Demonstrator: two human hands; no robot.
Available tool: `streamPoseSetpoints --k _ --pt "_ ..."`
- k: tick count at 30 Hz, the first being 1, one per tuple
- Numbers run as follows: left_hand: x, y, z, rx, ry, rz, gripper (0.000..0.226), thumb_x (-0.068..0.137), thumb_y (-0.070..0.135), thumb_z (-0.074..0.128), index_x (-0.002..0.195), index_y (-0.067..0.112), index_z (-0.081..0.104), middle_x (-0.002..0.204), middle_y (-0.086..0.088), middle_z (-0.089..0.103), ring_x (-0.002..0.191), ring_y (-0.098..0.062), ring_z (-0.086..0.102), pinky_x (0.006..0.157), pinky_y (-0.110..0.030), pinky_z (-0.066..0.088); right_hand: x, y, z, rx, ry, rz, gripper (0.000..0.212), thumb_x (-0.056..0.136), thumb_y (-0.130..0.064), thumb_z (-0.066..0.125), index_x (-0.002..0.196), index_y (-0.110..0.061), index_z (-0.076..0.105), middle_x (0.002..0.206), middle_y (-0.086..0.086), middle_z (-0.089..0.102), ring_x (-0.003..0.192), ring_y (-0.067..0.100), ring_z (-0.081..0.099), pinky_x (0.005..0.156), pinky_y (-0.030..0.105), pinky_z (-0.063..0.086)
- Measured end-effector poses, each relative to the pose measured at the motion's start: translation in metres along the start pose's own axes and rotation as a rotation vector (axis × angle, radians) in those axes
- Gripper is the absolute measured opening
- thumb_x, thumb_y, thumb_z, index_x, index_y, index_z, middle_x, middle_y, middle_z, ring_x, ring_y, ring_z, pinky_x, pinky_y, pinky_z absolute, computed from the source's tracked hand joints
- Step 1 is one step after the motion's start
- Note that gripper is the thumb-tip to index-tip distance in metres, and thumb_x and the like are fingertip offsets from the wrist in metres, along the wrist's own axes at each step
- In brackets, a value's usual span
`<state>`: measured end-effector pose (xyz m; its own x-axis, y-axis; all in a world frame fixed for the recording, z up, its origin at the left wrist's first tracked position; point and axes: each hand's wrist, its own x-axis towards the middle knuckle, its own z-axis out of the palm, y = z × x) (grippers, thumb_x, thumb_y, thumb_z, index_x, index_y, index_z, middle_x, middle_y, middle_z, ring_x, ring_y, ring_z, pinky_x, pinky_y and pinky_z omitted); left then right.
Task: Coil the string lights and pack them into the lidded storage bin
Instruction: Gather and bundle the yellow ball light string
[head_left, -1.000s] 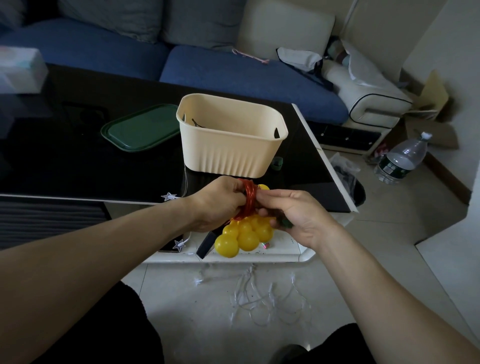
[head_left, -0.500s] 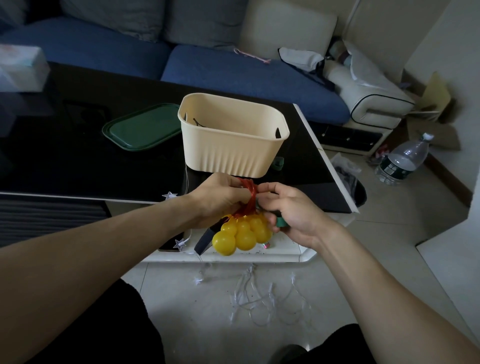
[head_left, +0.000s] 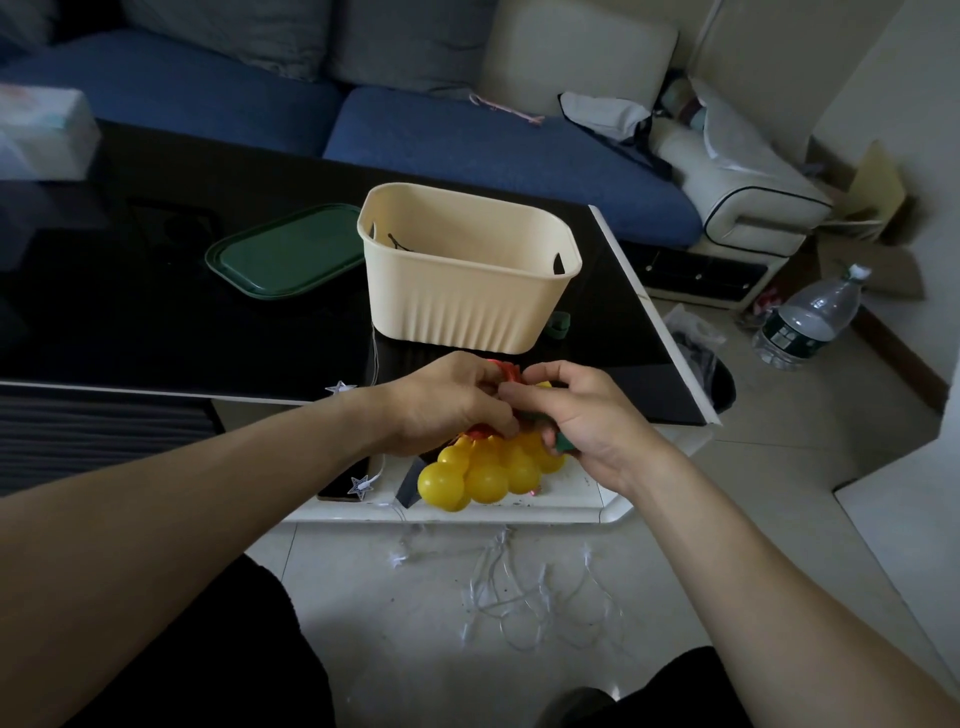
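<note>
String lights (head_left: 485, 470) between both hands

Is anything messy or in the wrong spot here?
Yes. A tangle of clear string lights lies loose on the floor, not coiled or in the bin. The bin's green lid lies beside it on the table.

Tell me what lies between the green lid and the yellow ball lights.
In the head view, the left hand lies between the green plastic lid and the cluster of yellow ball lights.
</note>
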<state>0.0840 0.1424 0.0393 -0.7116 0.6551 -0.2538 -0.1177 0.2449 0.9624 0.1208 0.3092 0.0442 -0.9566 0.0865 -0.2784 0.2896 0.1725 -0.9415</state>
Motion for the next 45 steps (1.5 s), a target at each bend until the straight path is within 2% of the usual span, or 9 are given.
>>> streamPoseSetpoints --k 5,10,16,23,28,32,35,40,45 --pt "0.005 -0.007 0.001 0.102 0.113 0.076 0.029 0.082 -0.006 0.071 0.11 -0.002 0.066 0.104 -0.022 0.071 0.091 -0.028 0.069 0.075 -0.028 0.057 -0.002 0.001 -0.006 -0.036 0.001 -0.011 0.027 0.08 -0.016 0.083 0.1 -0.012 0.066 0.062 0.0 0.066 0.05 0.008 0.055 0.051 0.025 0.043" --pt "0.005 -0.006 0.003 0.183 0.111 0.092 0.023 0.087 -0.007 0.065 0.11 -0.002 0.065 0.096 -0.018 0.073 0.078 -0.011 0.068 0.063 -0.015 0.05 -0.003 0.003 -0.001 0.025 0.027 -0.002 0.021 0.081 -0.007 0.081 0.095 -0.01 0.066 0.059 -0.002 0.067 0.046 0.006 0.054 0.047 0.021 0.044" --pt "0.007 -0.008 0.002 0.209 0.181 0.136 0.014 0.084 -0.001 0.072 0.097 -0.002 0.07 0.089 -0.019 0.072 0.08 -0.02 0.069 0.078 -0.037 0.057 -0.008 -0.001 0.005 0.049 0.038 -0.056 0.024 0.08 -0.023 0.083 0.095 -0.009 0.068 0.068 0.0 0.068 0.05 0.01 0.057 0.046 0.023 0.043" --pt "0.002 -0.008 0.004 0.306 0.199 0.165 0.01 0.08 0.0 0.074 0.089 0.003 0.072 0.083 -0.016 0.072 0.072 -0.015 0.066 0.066 -0.03 0.055 -0.008 -0.002 0.021 -0.033 0.133 -0.032 0.051 0.065 -0.044 0.091 0.091 -0.011 0.063 0.076 0.004 0.069 0.05 0.009 0.061 0.041 0.023 0.041" --pt "0.001 -0.007 0.0 0.479 0.185 0.161 0.022 0.078 0.014 0.081 0.082 -0.002 0.068 0.066 -0.002 0.058 0.057 -0.001 0.046 0.055 -0.021 0.043 -0.006 0.0 0.016 -0.066 0.065 -0.044 0.044 0.067 -0.021 0.093 0.091 -0.007 0.06 0.059 0.004 0.066 0.049 0.012 0.06 0.041 0.024 0.042" --pt "0.0 -0.005 -0.006 0.386 0.145 0.14 0.017 0.078 0.014 0.082 0.09 0.008 0.071 0.088 -0.016 0.073 0.081 -0.021 0.071 0.078 -0.038 0.058 -0.006 -0.004 0.011 0.001 0.027 -0.064 0.031 0.076 -0.005 0.085 0.097 -0.002 0.063 0.059 0.006 0.067 0.049 0.013 0.061 0.041 0.023 0.041" --pt "-0.002 0.0 -0.008 0.305 0.155 0.119 0.015 0.077 0.01 0.083 0.085 0.013 0.072 0.088 -0.015 0.075 0.079 -0.015 0.072 0.074 -0.028 0.059 -0.007 -0.007 0.009 0.028 0.007 -0.079 0.029 0.079 -0.001 0.081 0.102 0.0 0.063 0.065 0.009 0.068 0.052 0.013 0.064 0.042 0.021 0.042" --pt "-0.007 0.011 -0.008 0.427 0.349 0.126 0.021 0.071 0.02 0.088 0.09 0.016 0.078 0.077 0.0 0.076 0.071 -0.004 0.07 0.068 -0.016 0.057 -0.005 -0.007 0.01 0.082 0.054 -0.115 0.025 0.082 -0.004 0.08 0.098 -0.002 0.06 0.062 0.005 0.07 0.051 0.012 0.064 0.043 0.022 0.043" --pt "-0.008 0.012 -0.002 0.654 0.597 0.298 0.016 0.073 0.028 0.083 0.082 0.015 0.079 0.074 0.001 0.072 0.07 -0.012 0.066 0.065 -0.029 0.054 -0.003 -0.009 0.011 0.239 0.134 -0.113 0.029 0.078 -0.007 0.083 0.088 -0.011 0.057 0.06 0.002 0.068 0.05 0.011 0.062 0.046 0.022 0.044"
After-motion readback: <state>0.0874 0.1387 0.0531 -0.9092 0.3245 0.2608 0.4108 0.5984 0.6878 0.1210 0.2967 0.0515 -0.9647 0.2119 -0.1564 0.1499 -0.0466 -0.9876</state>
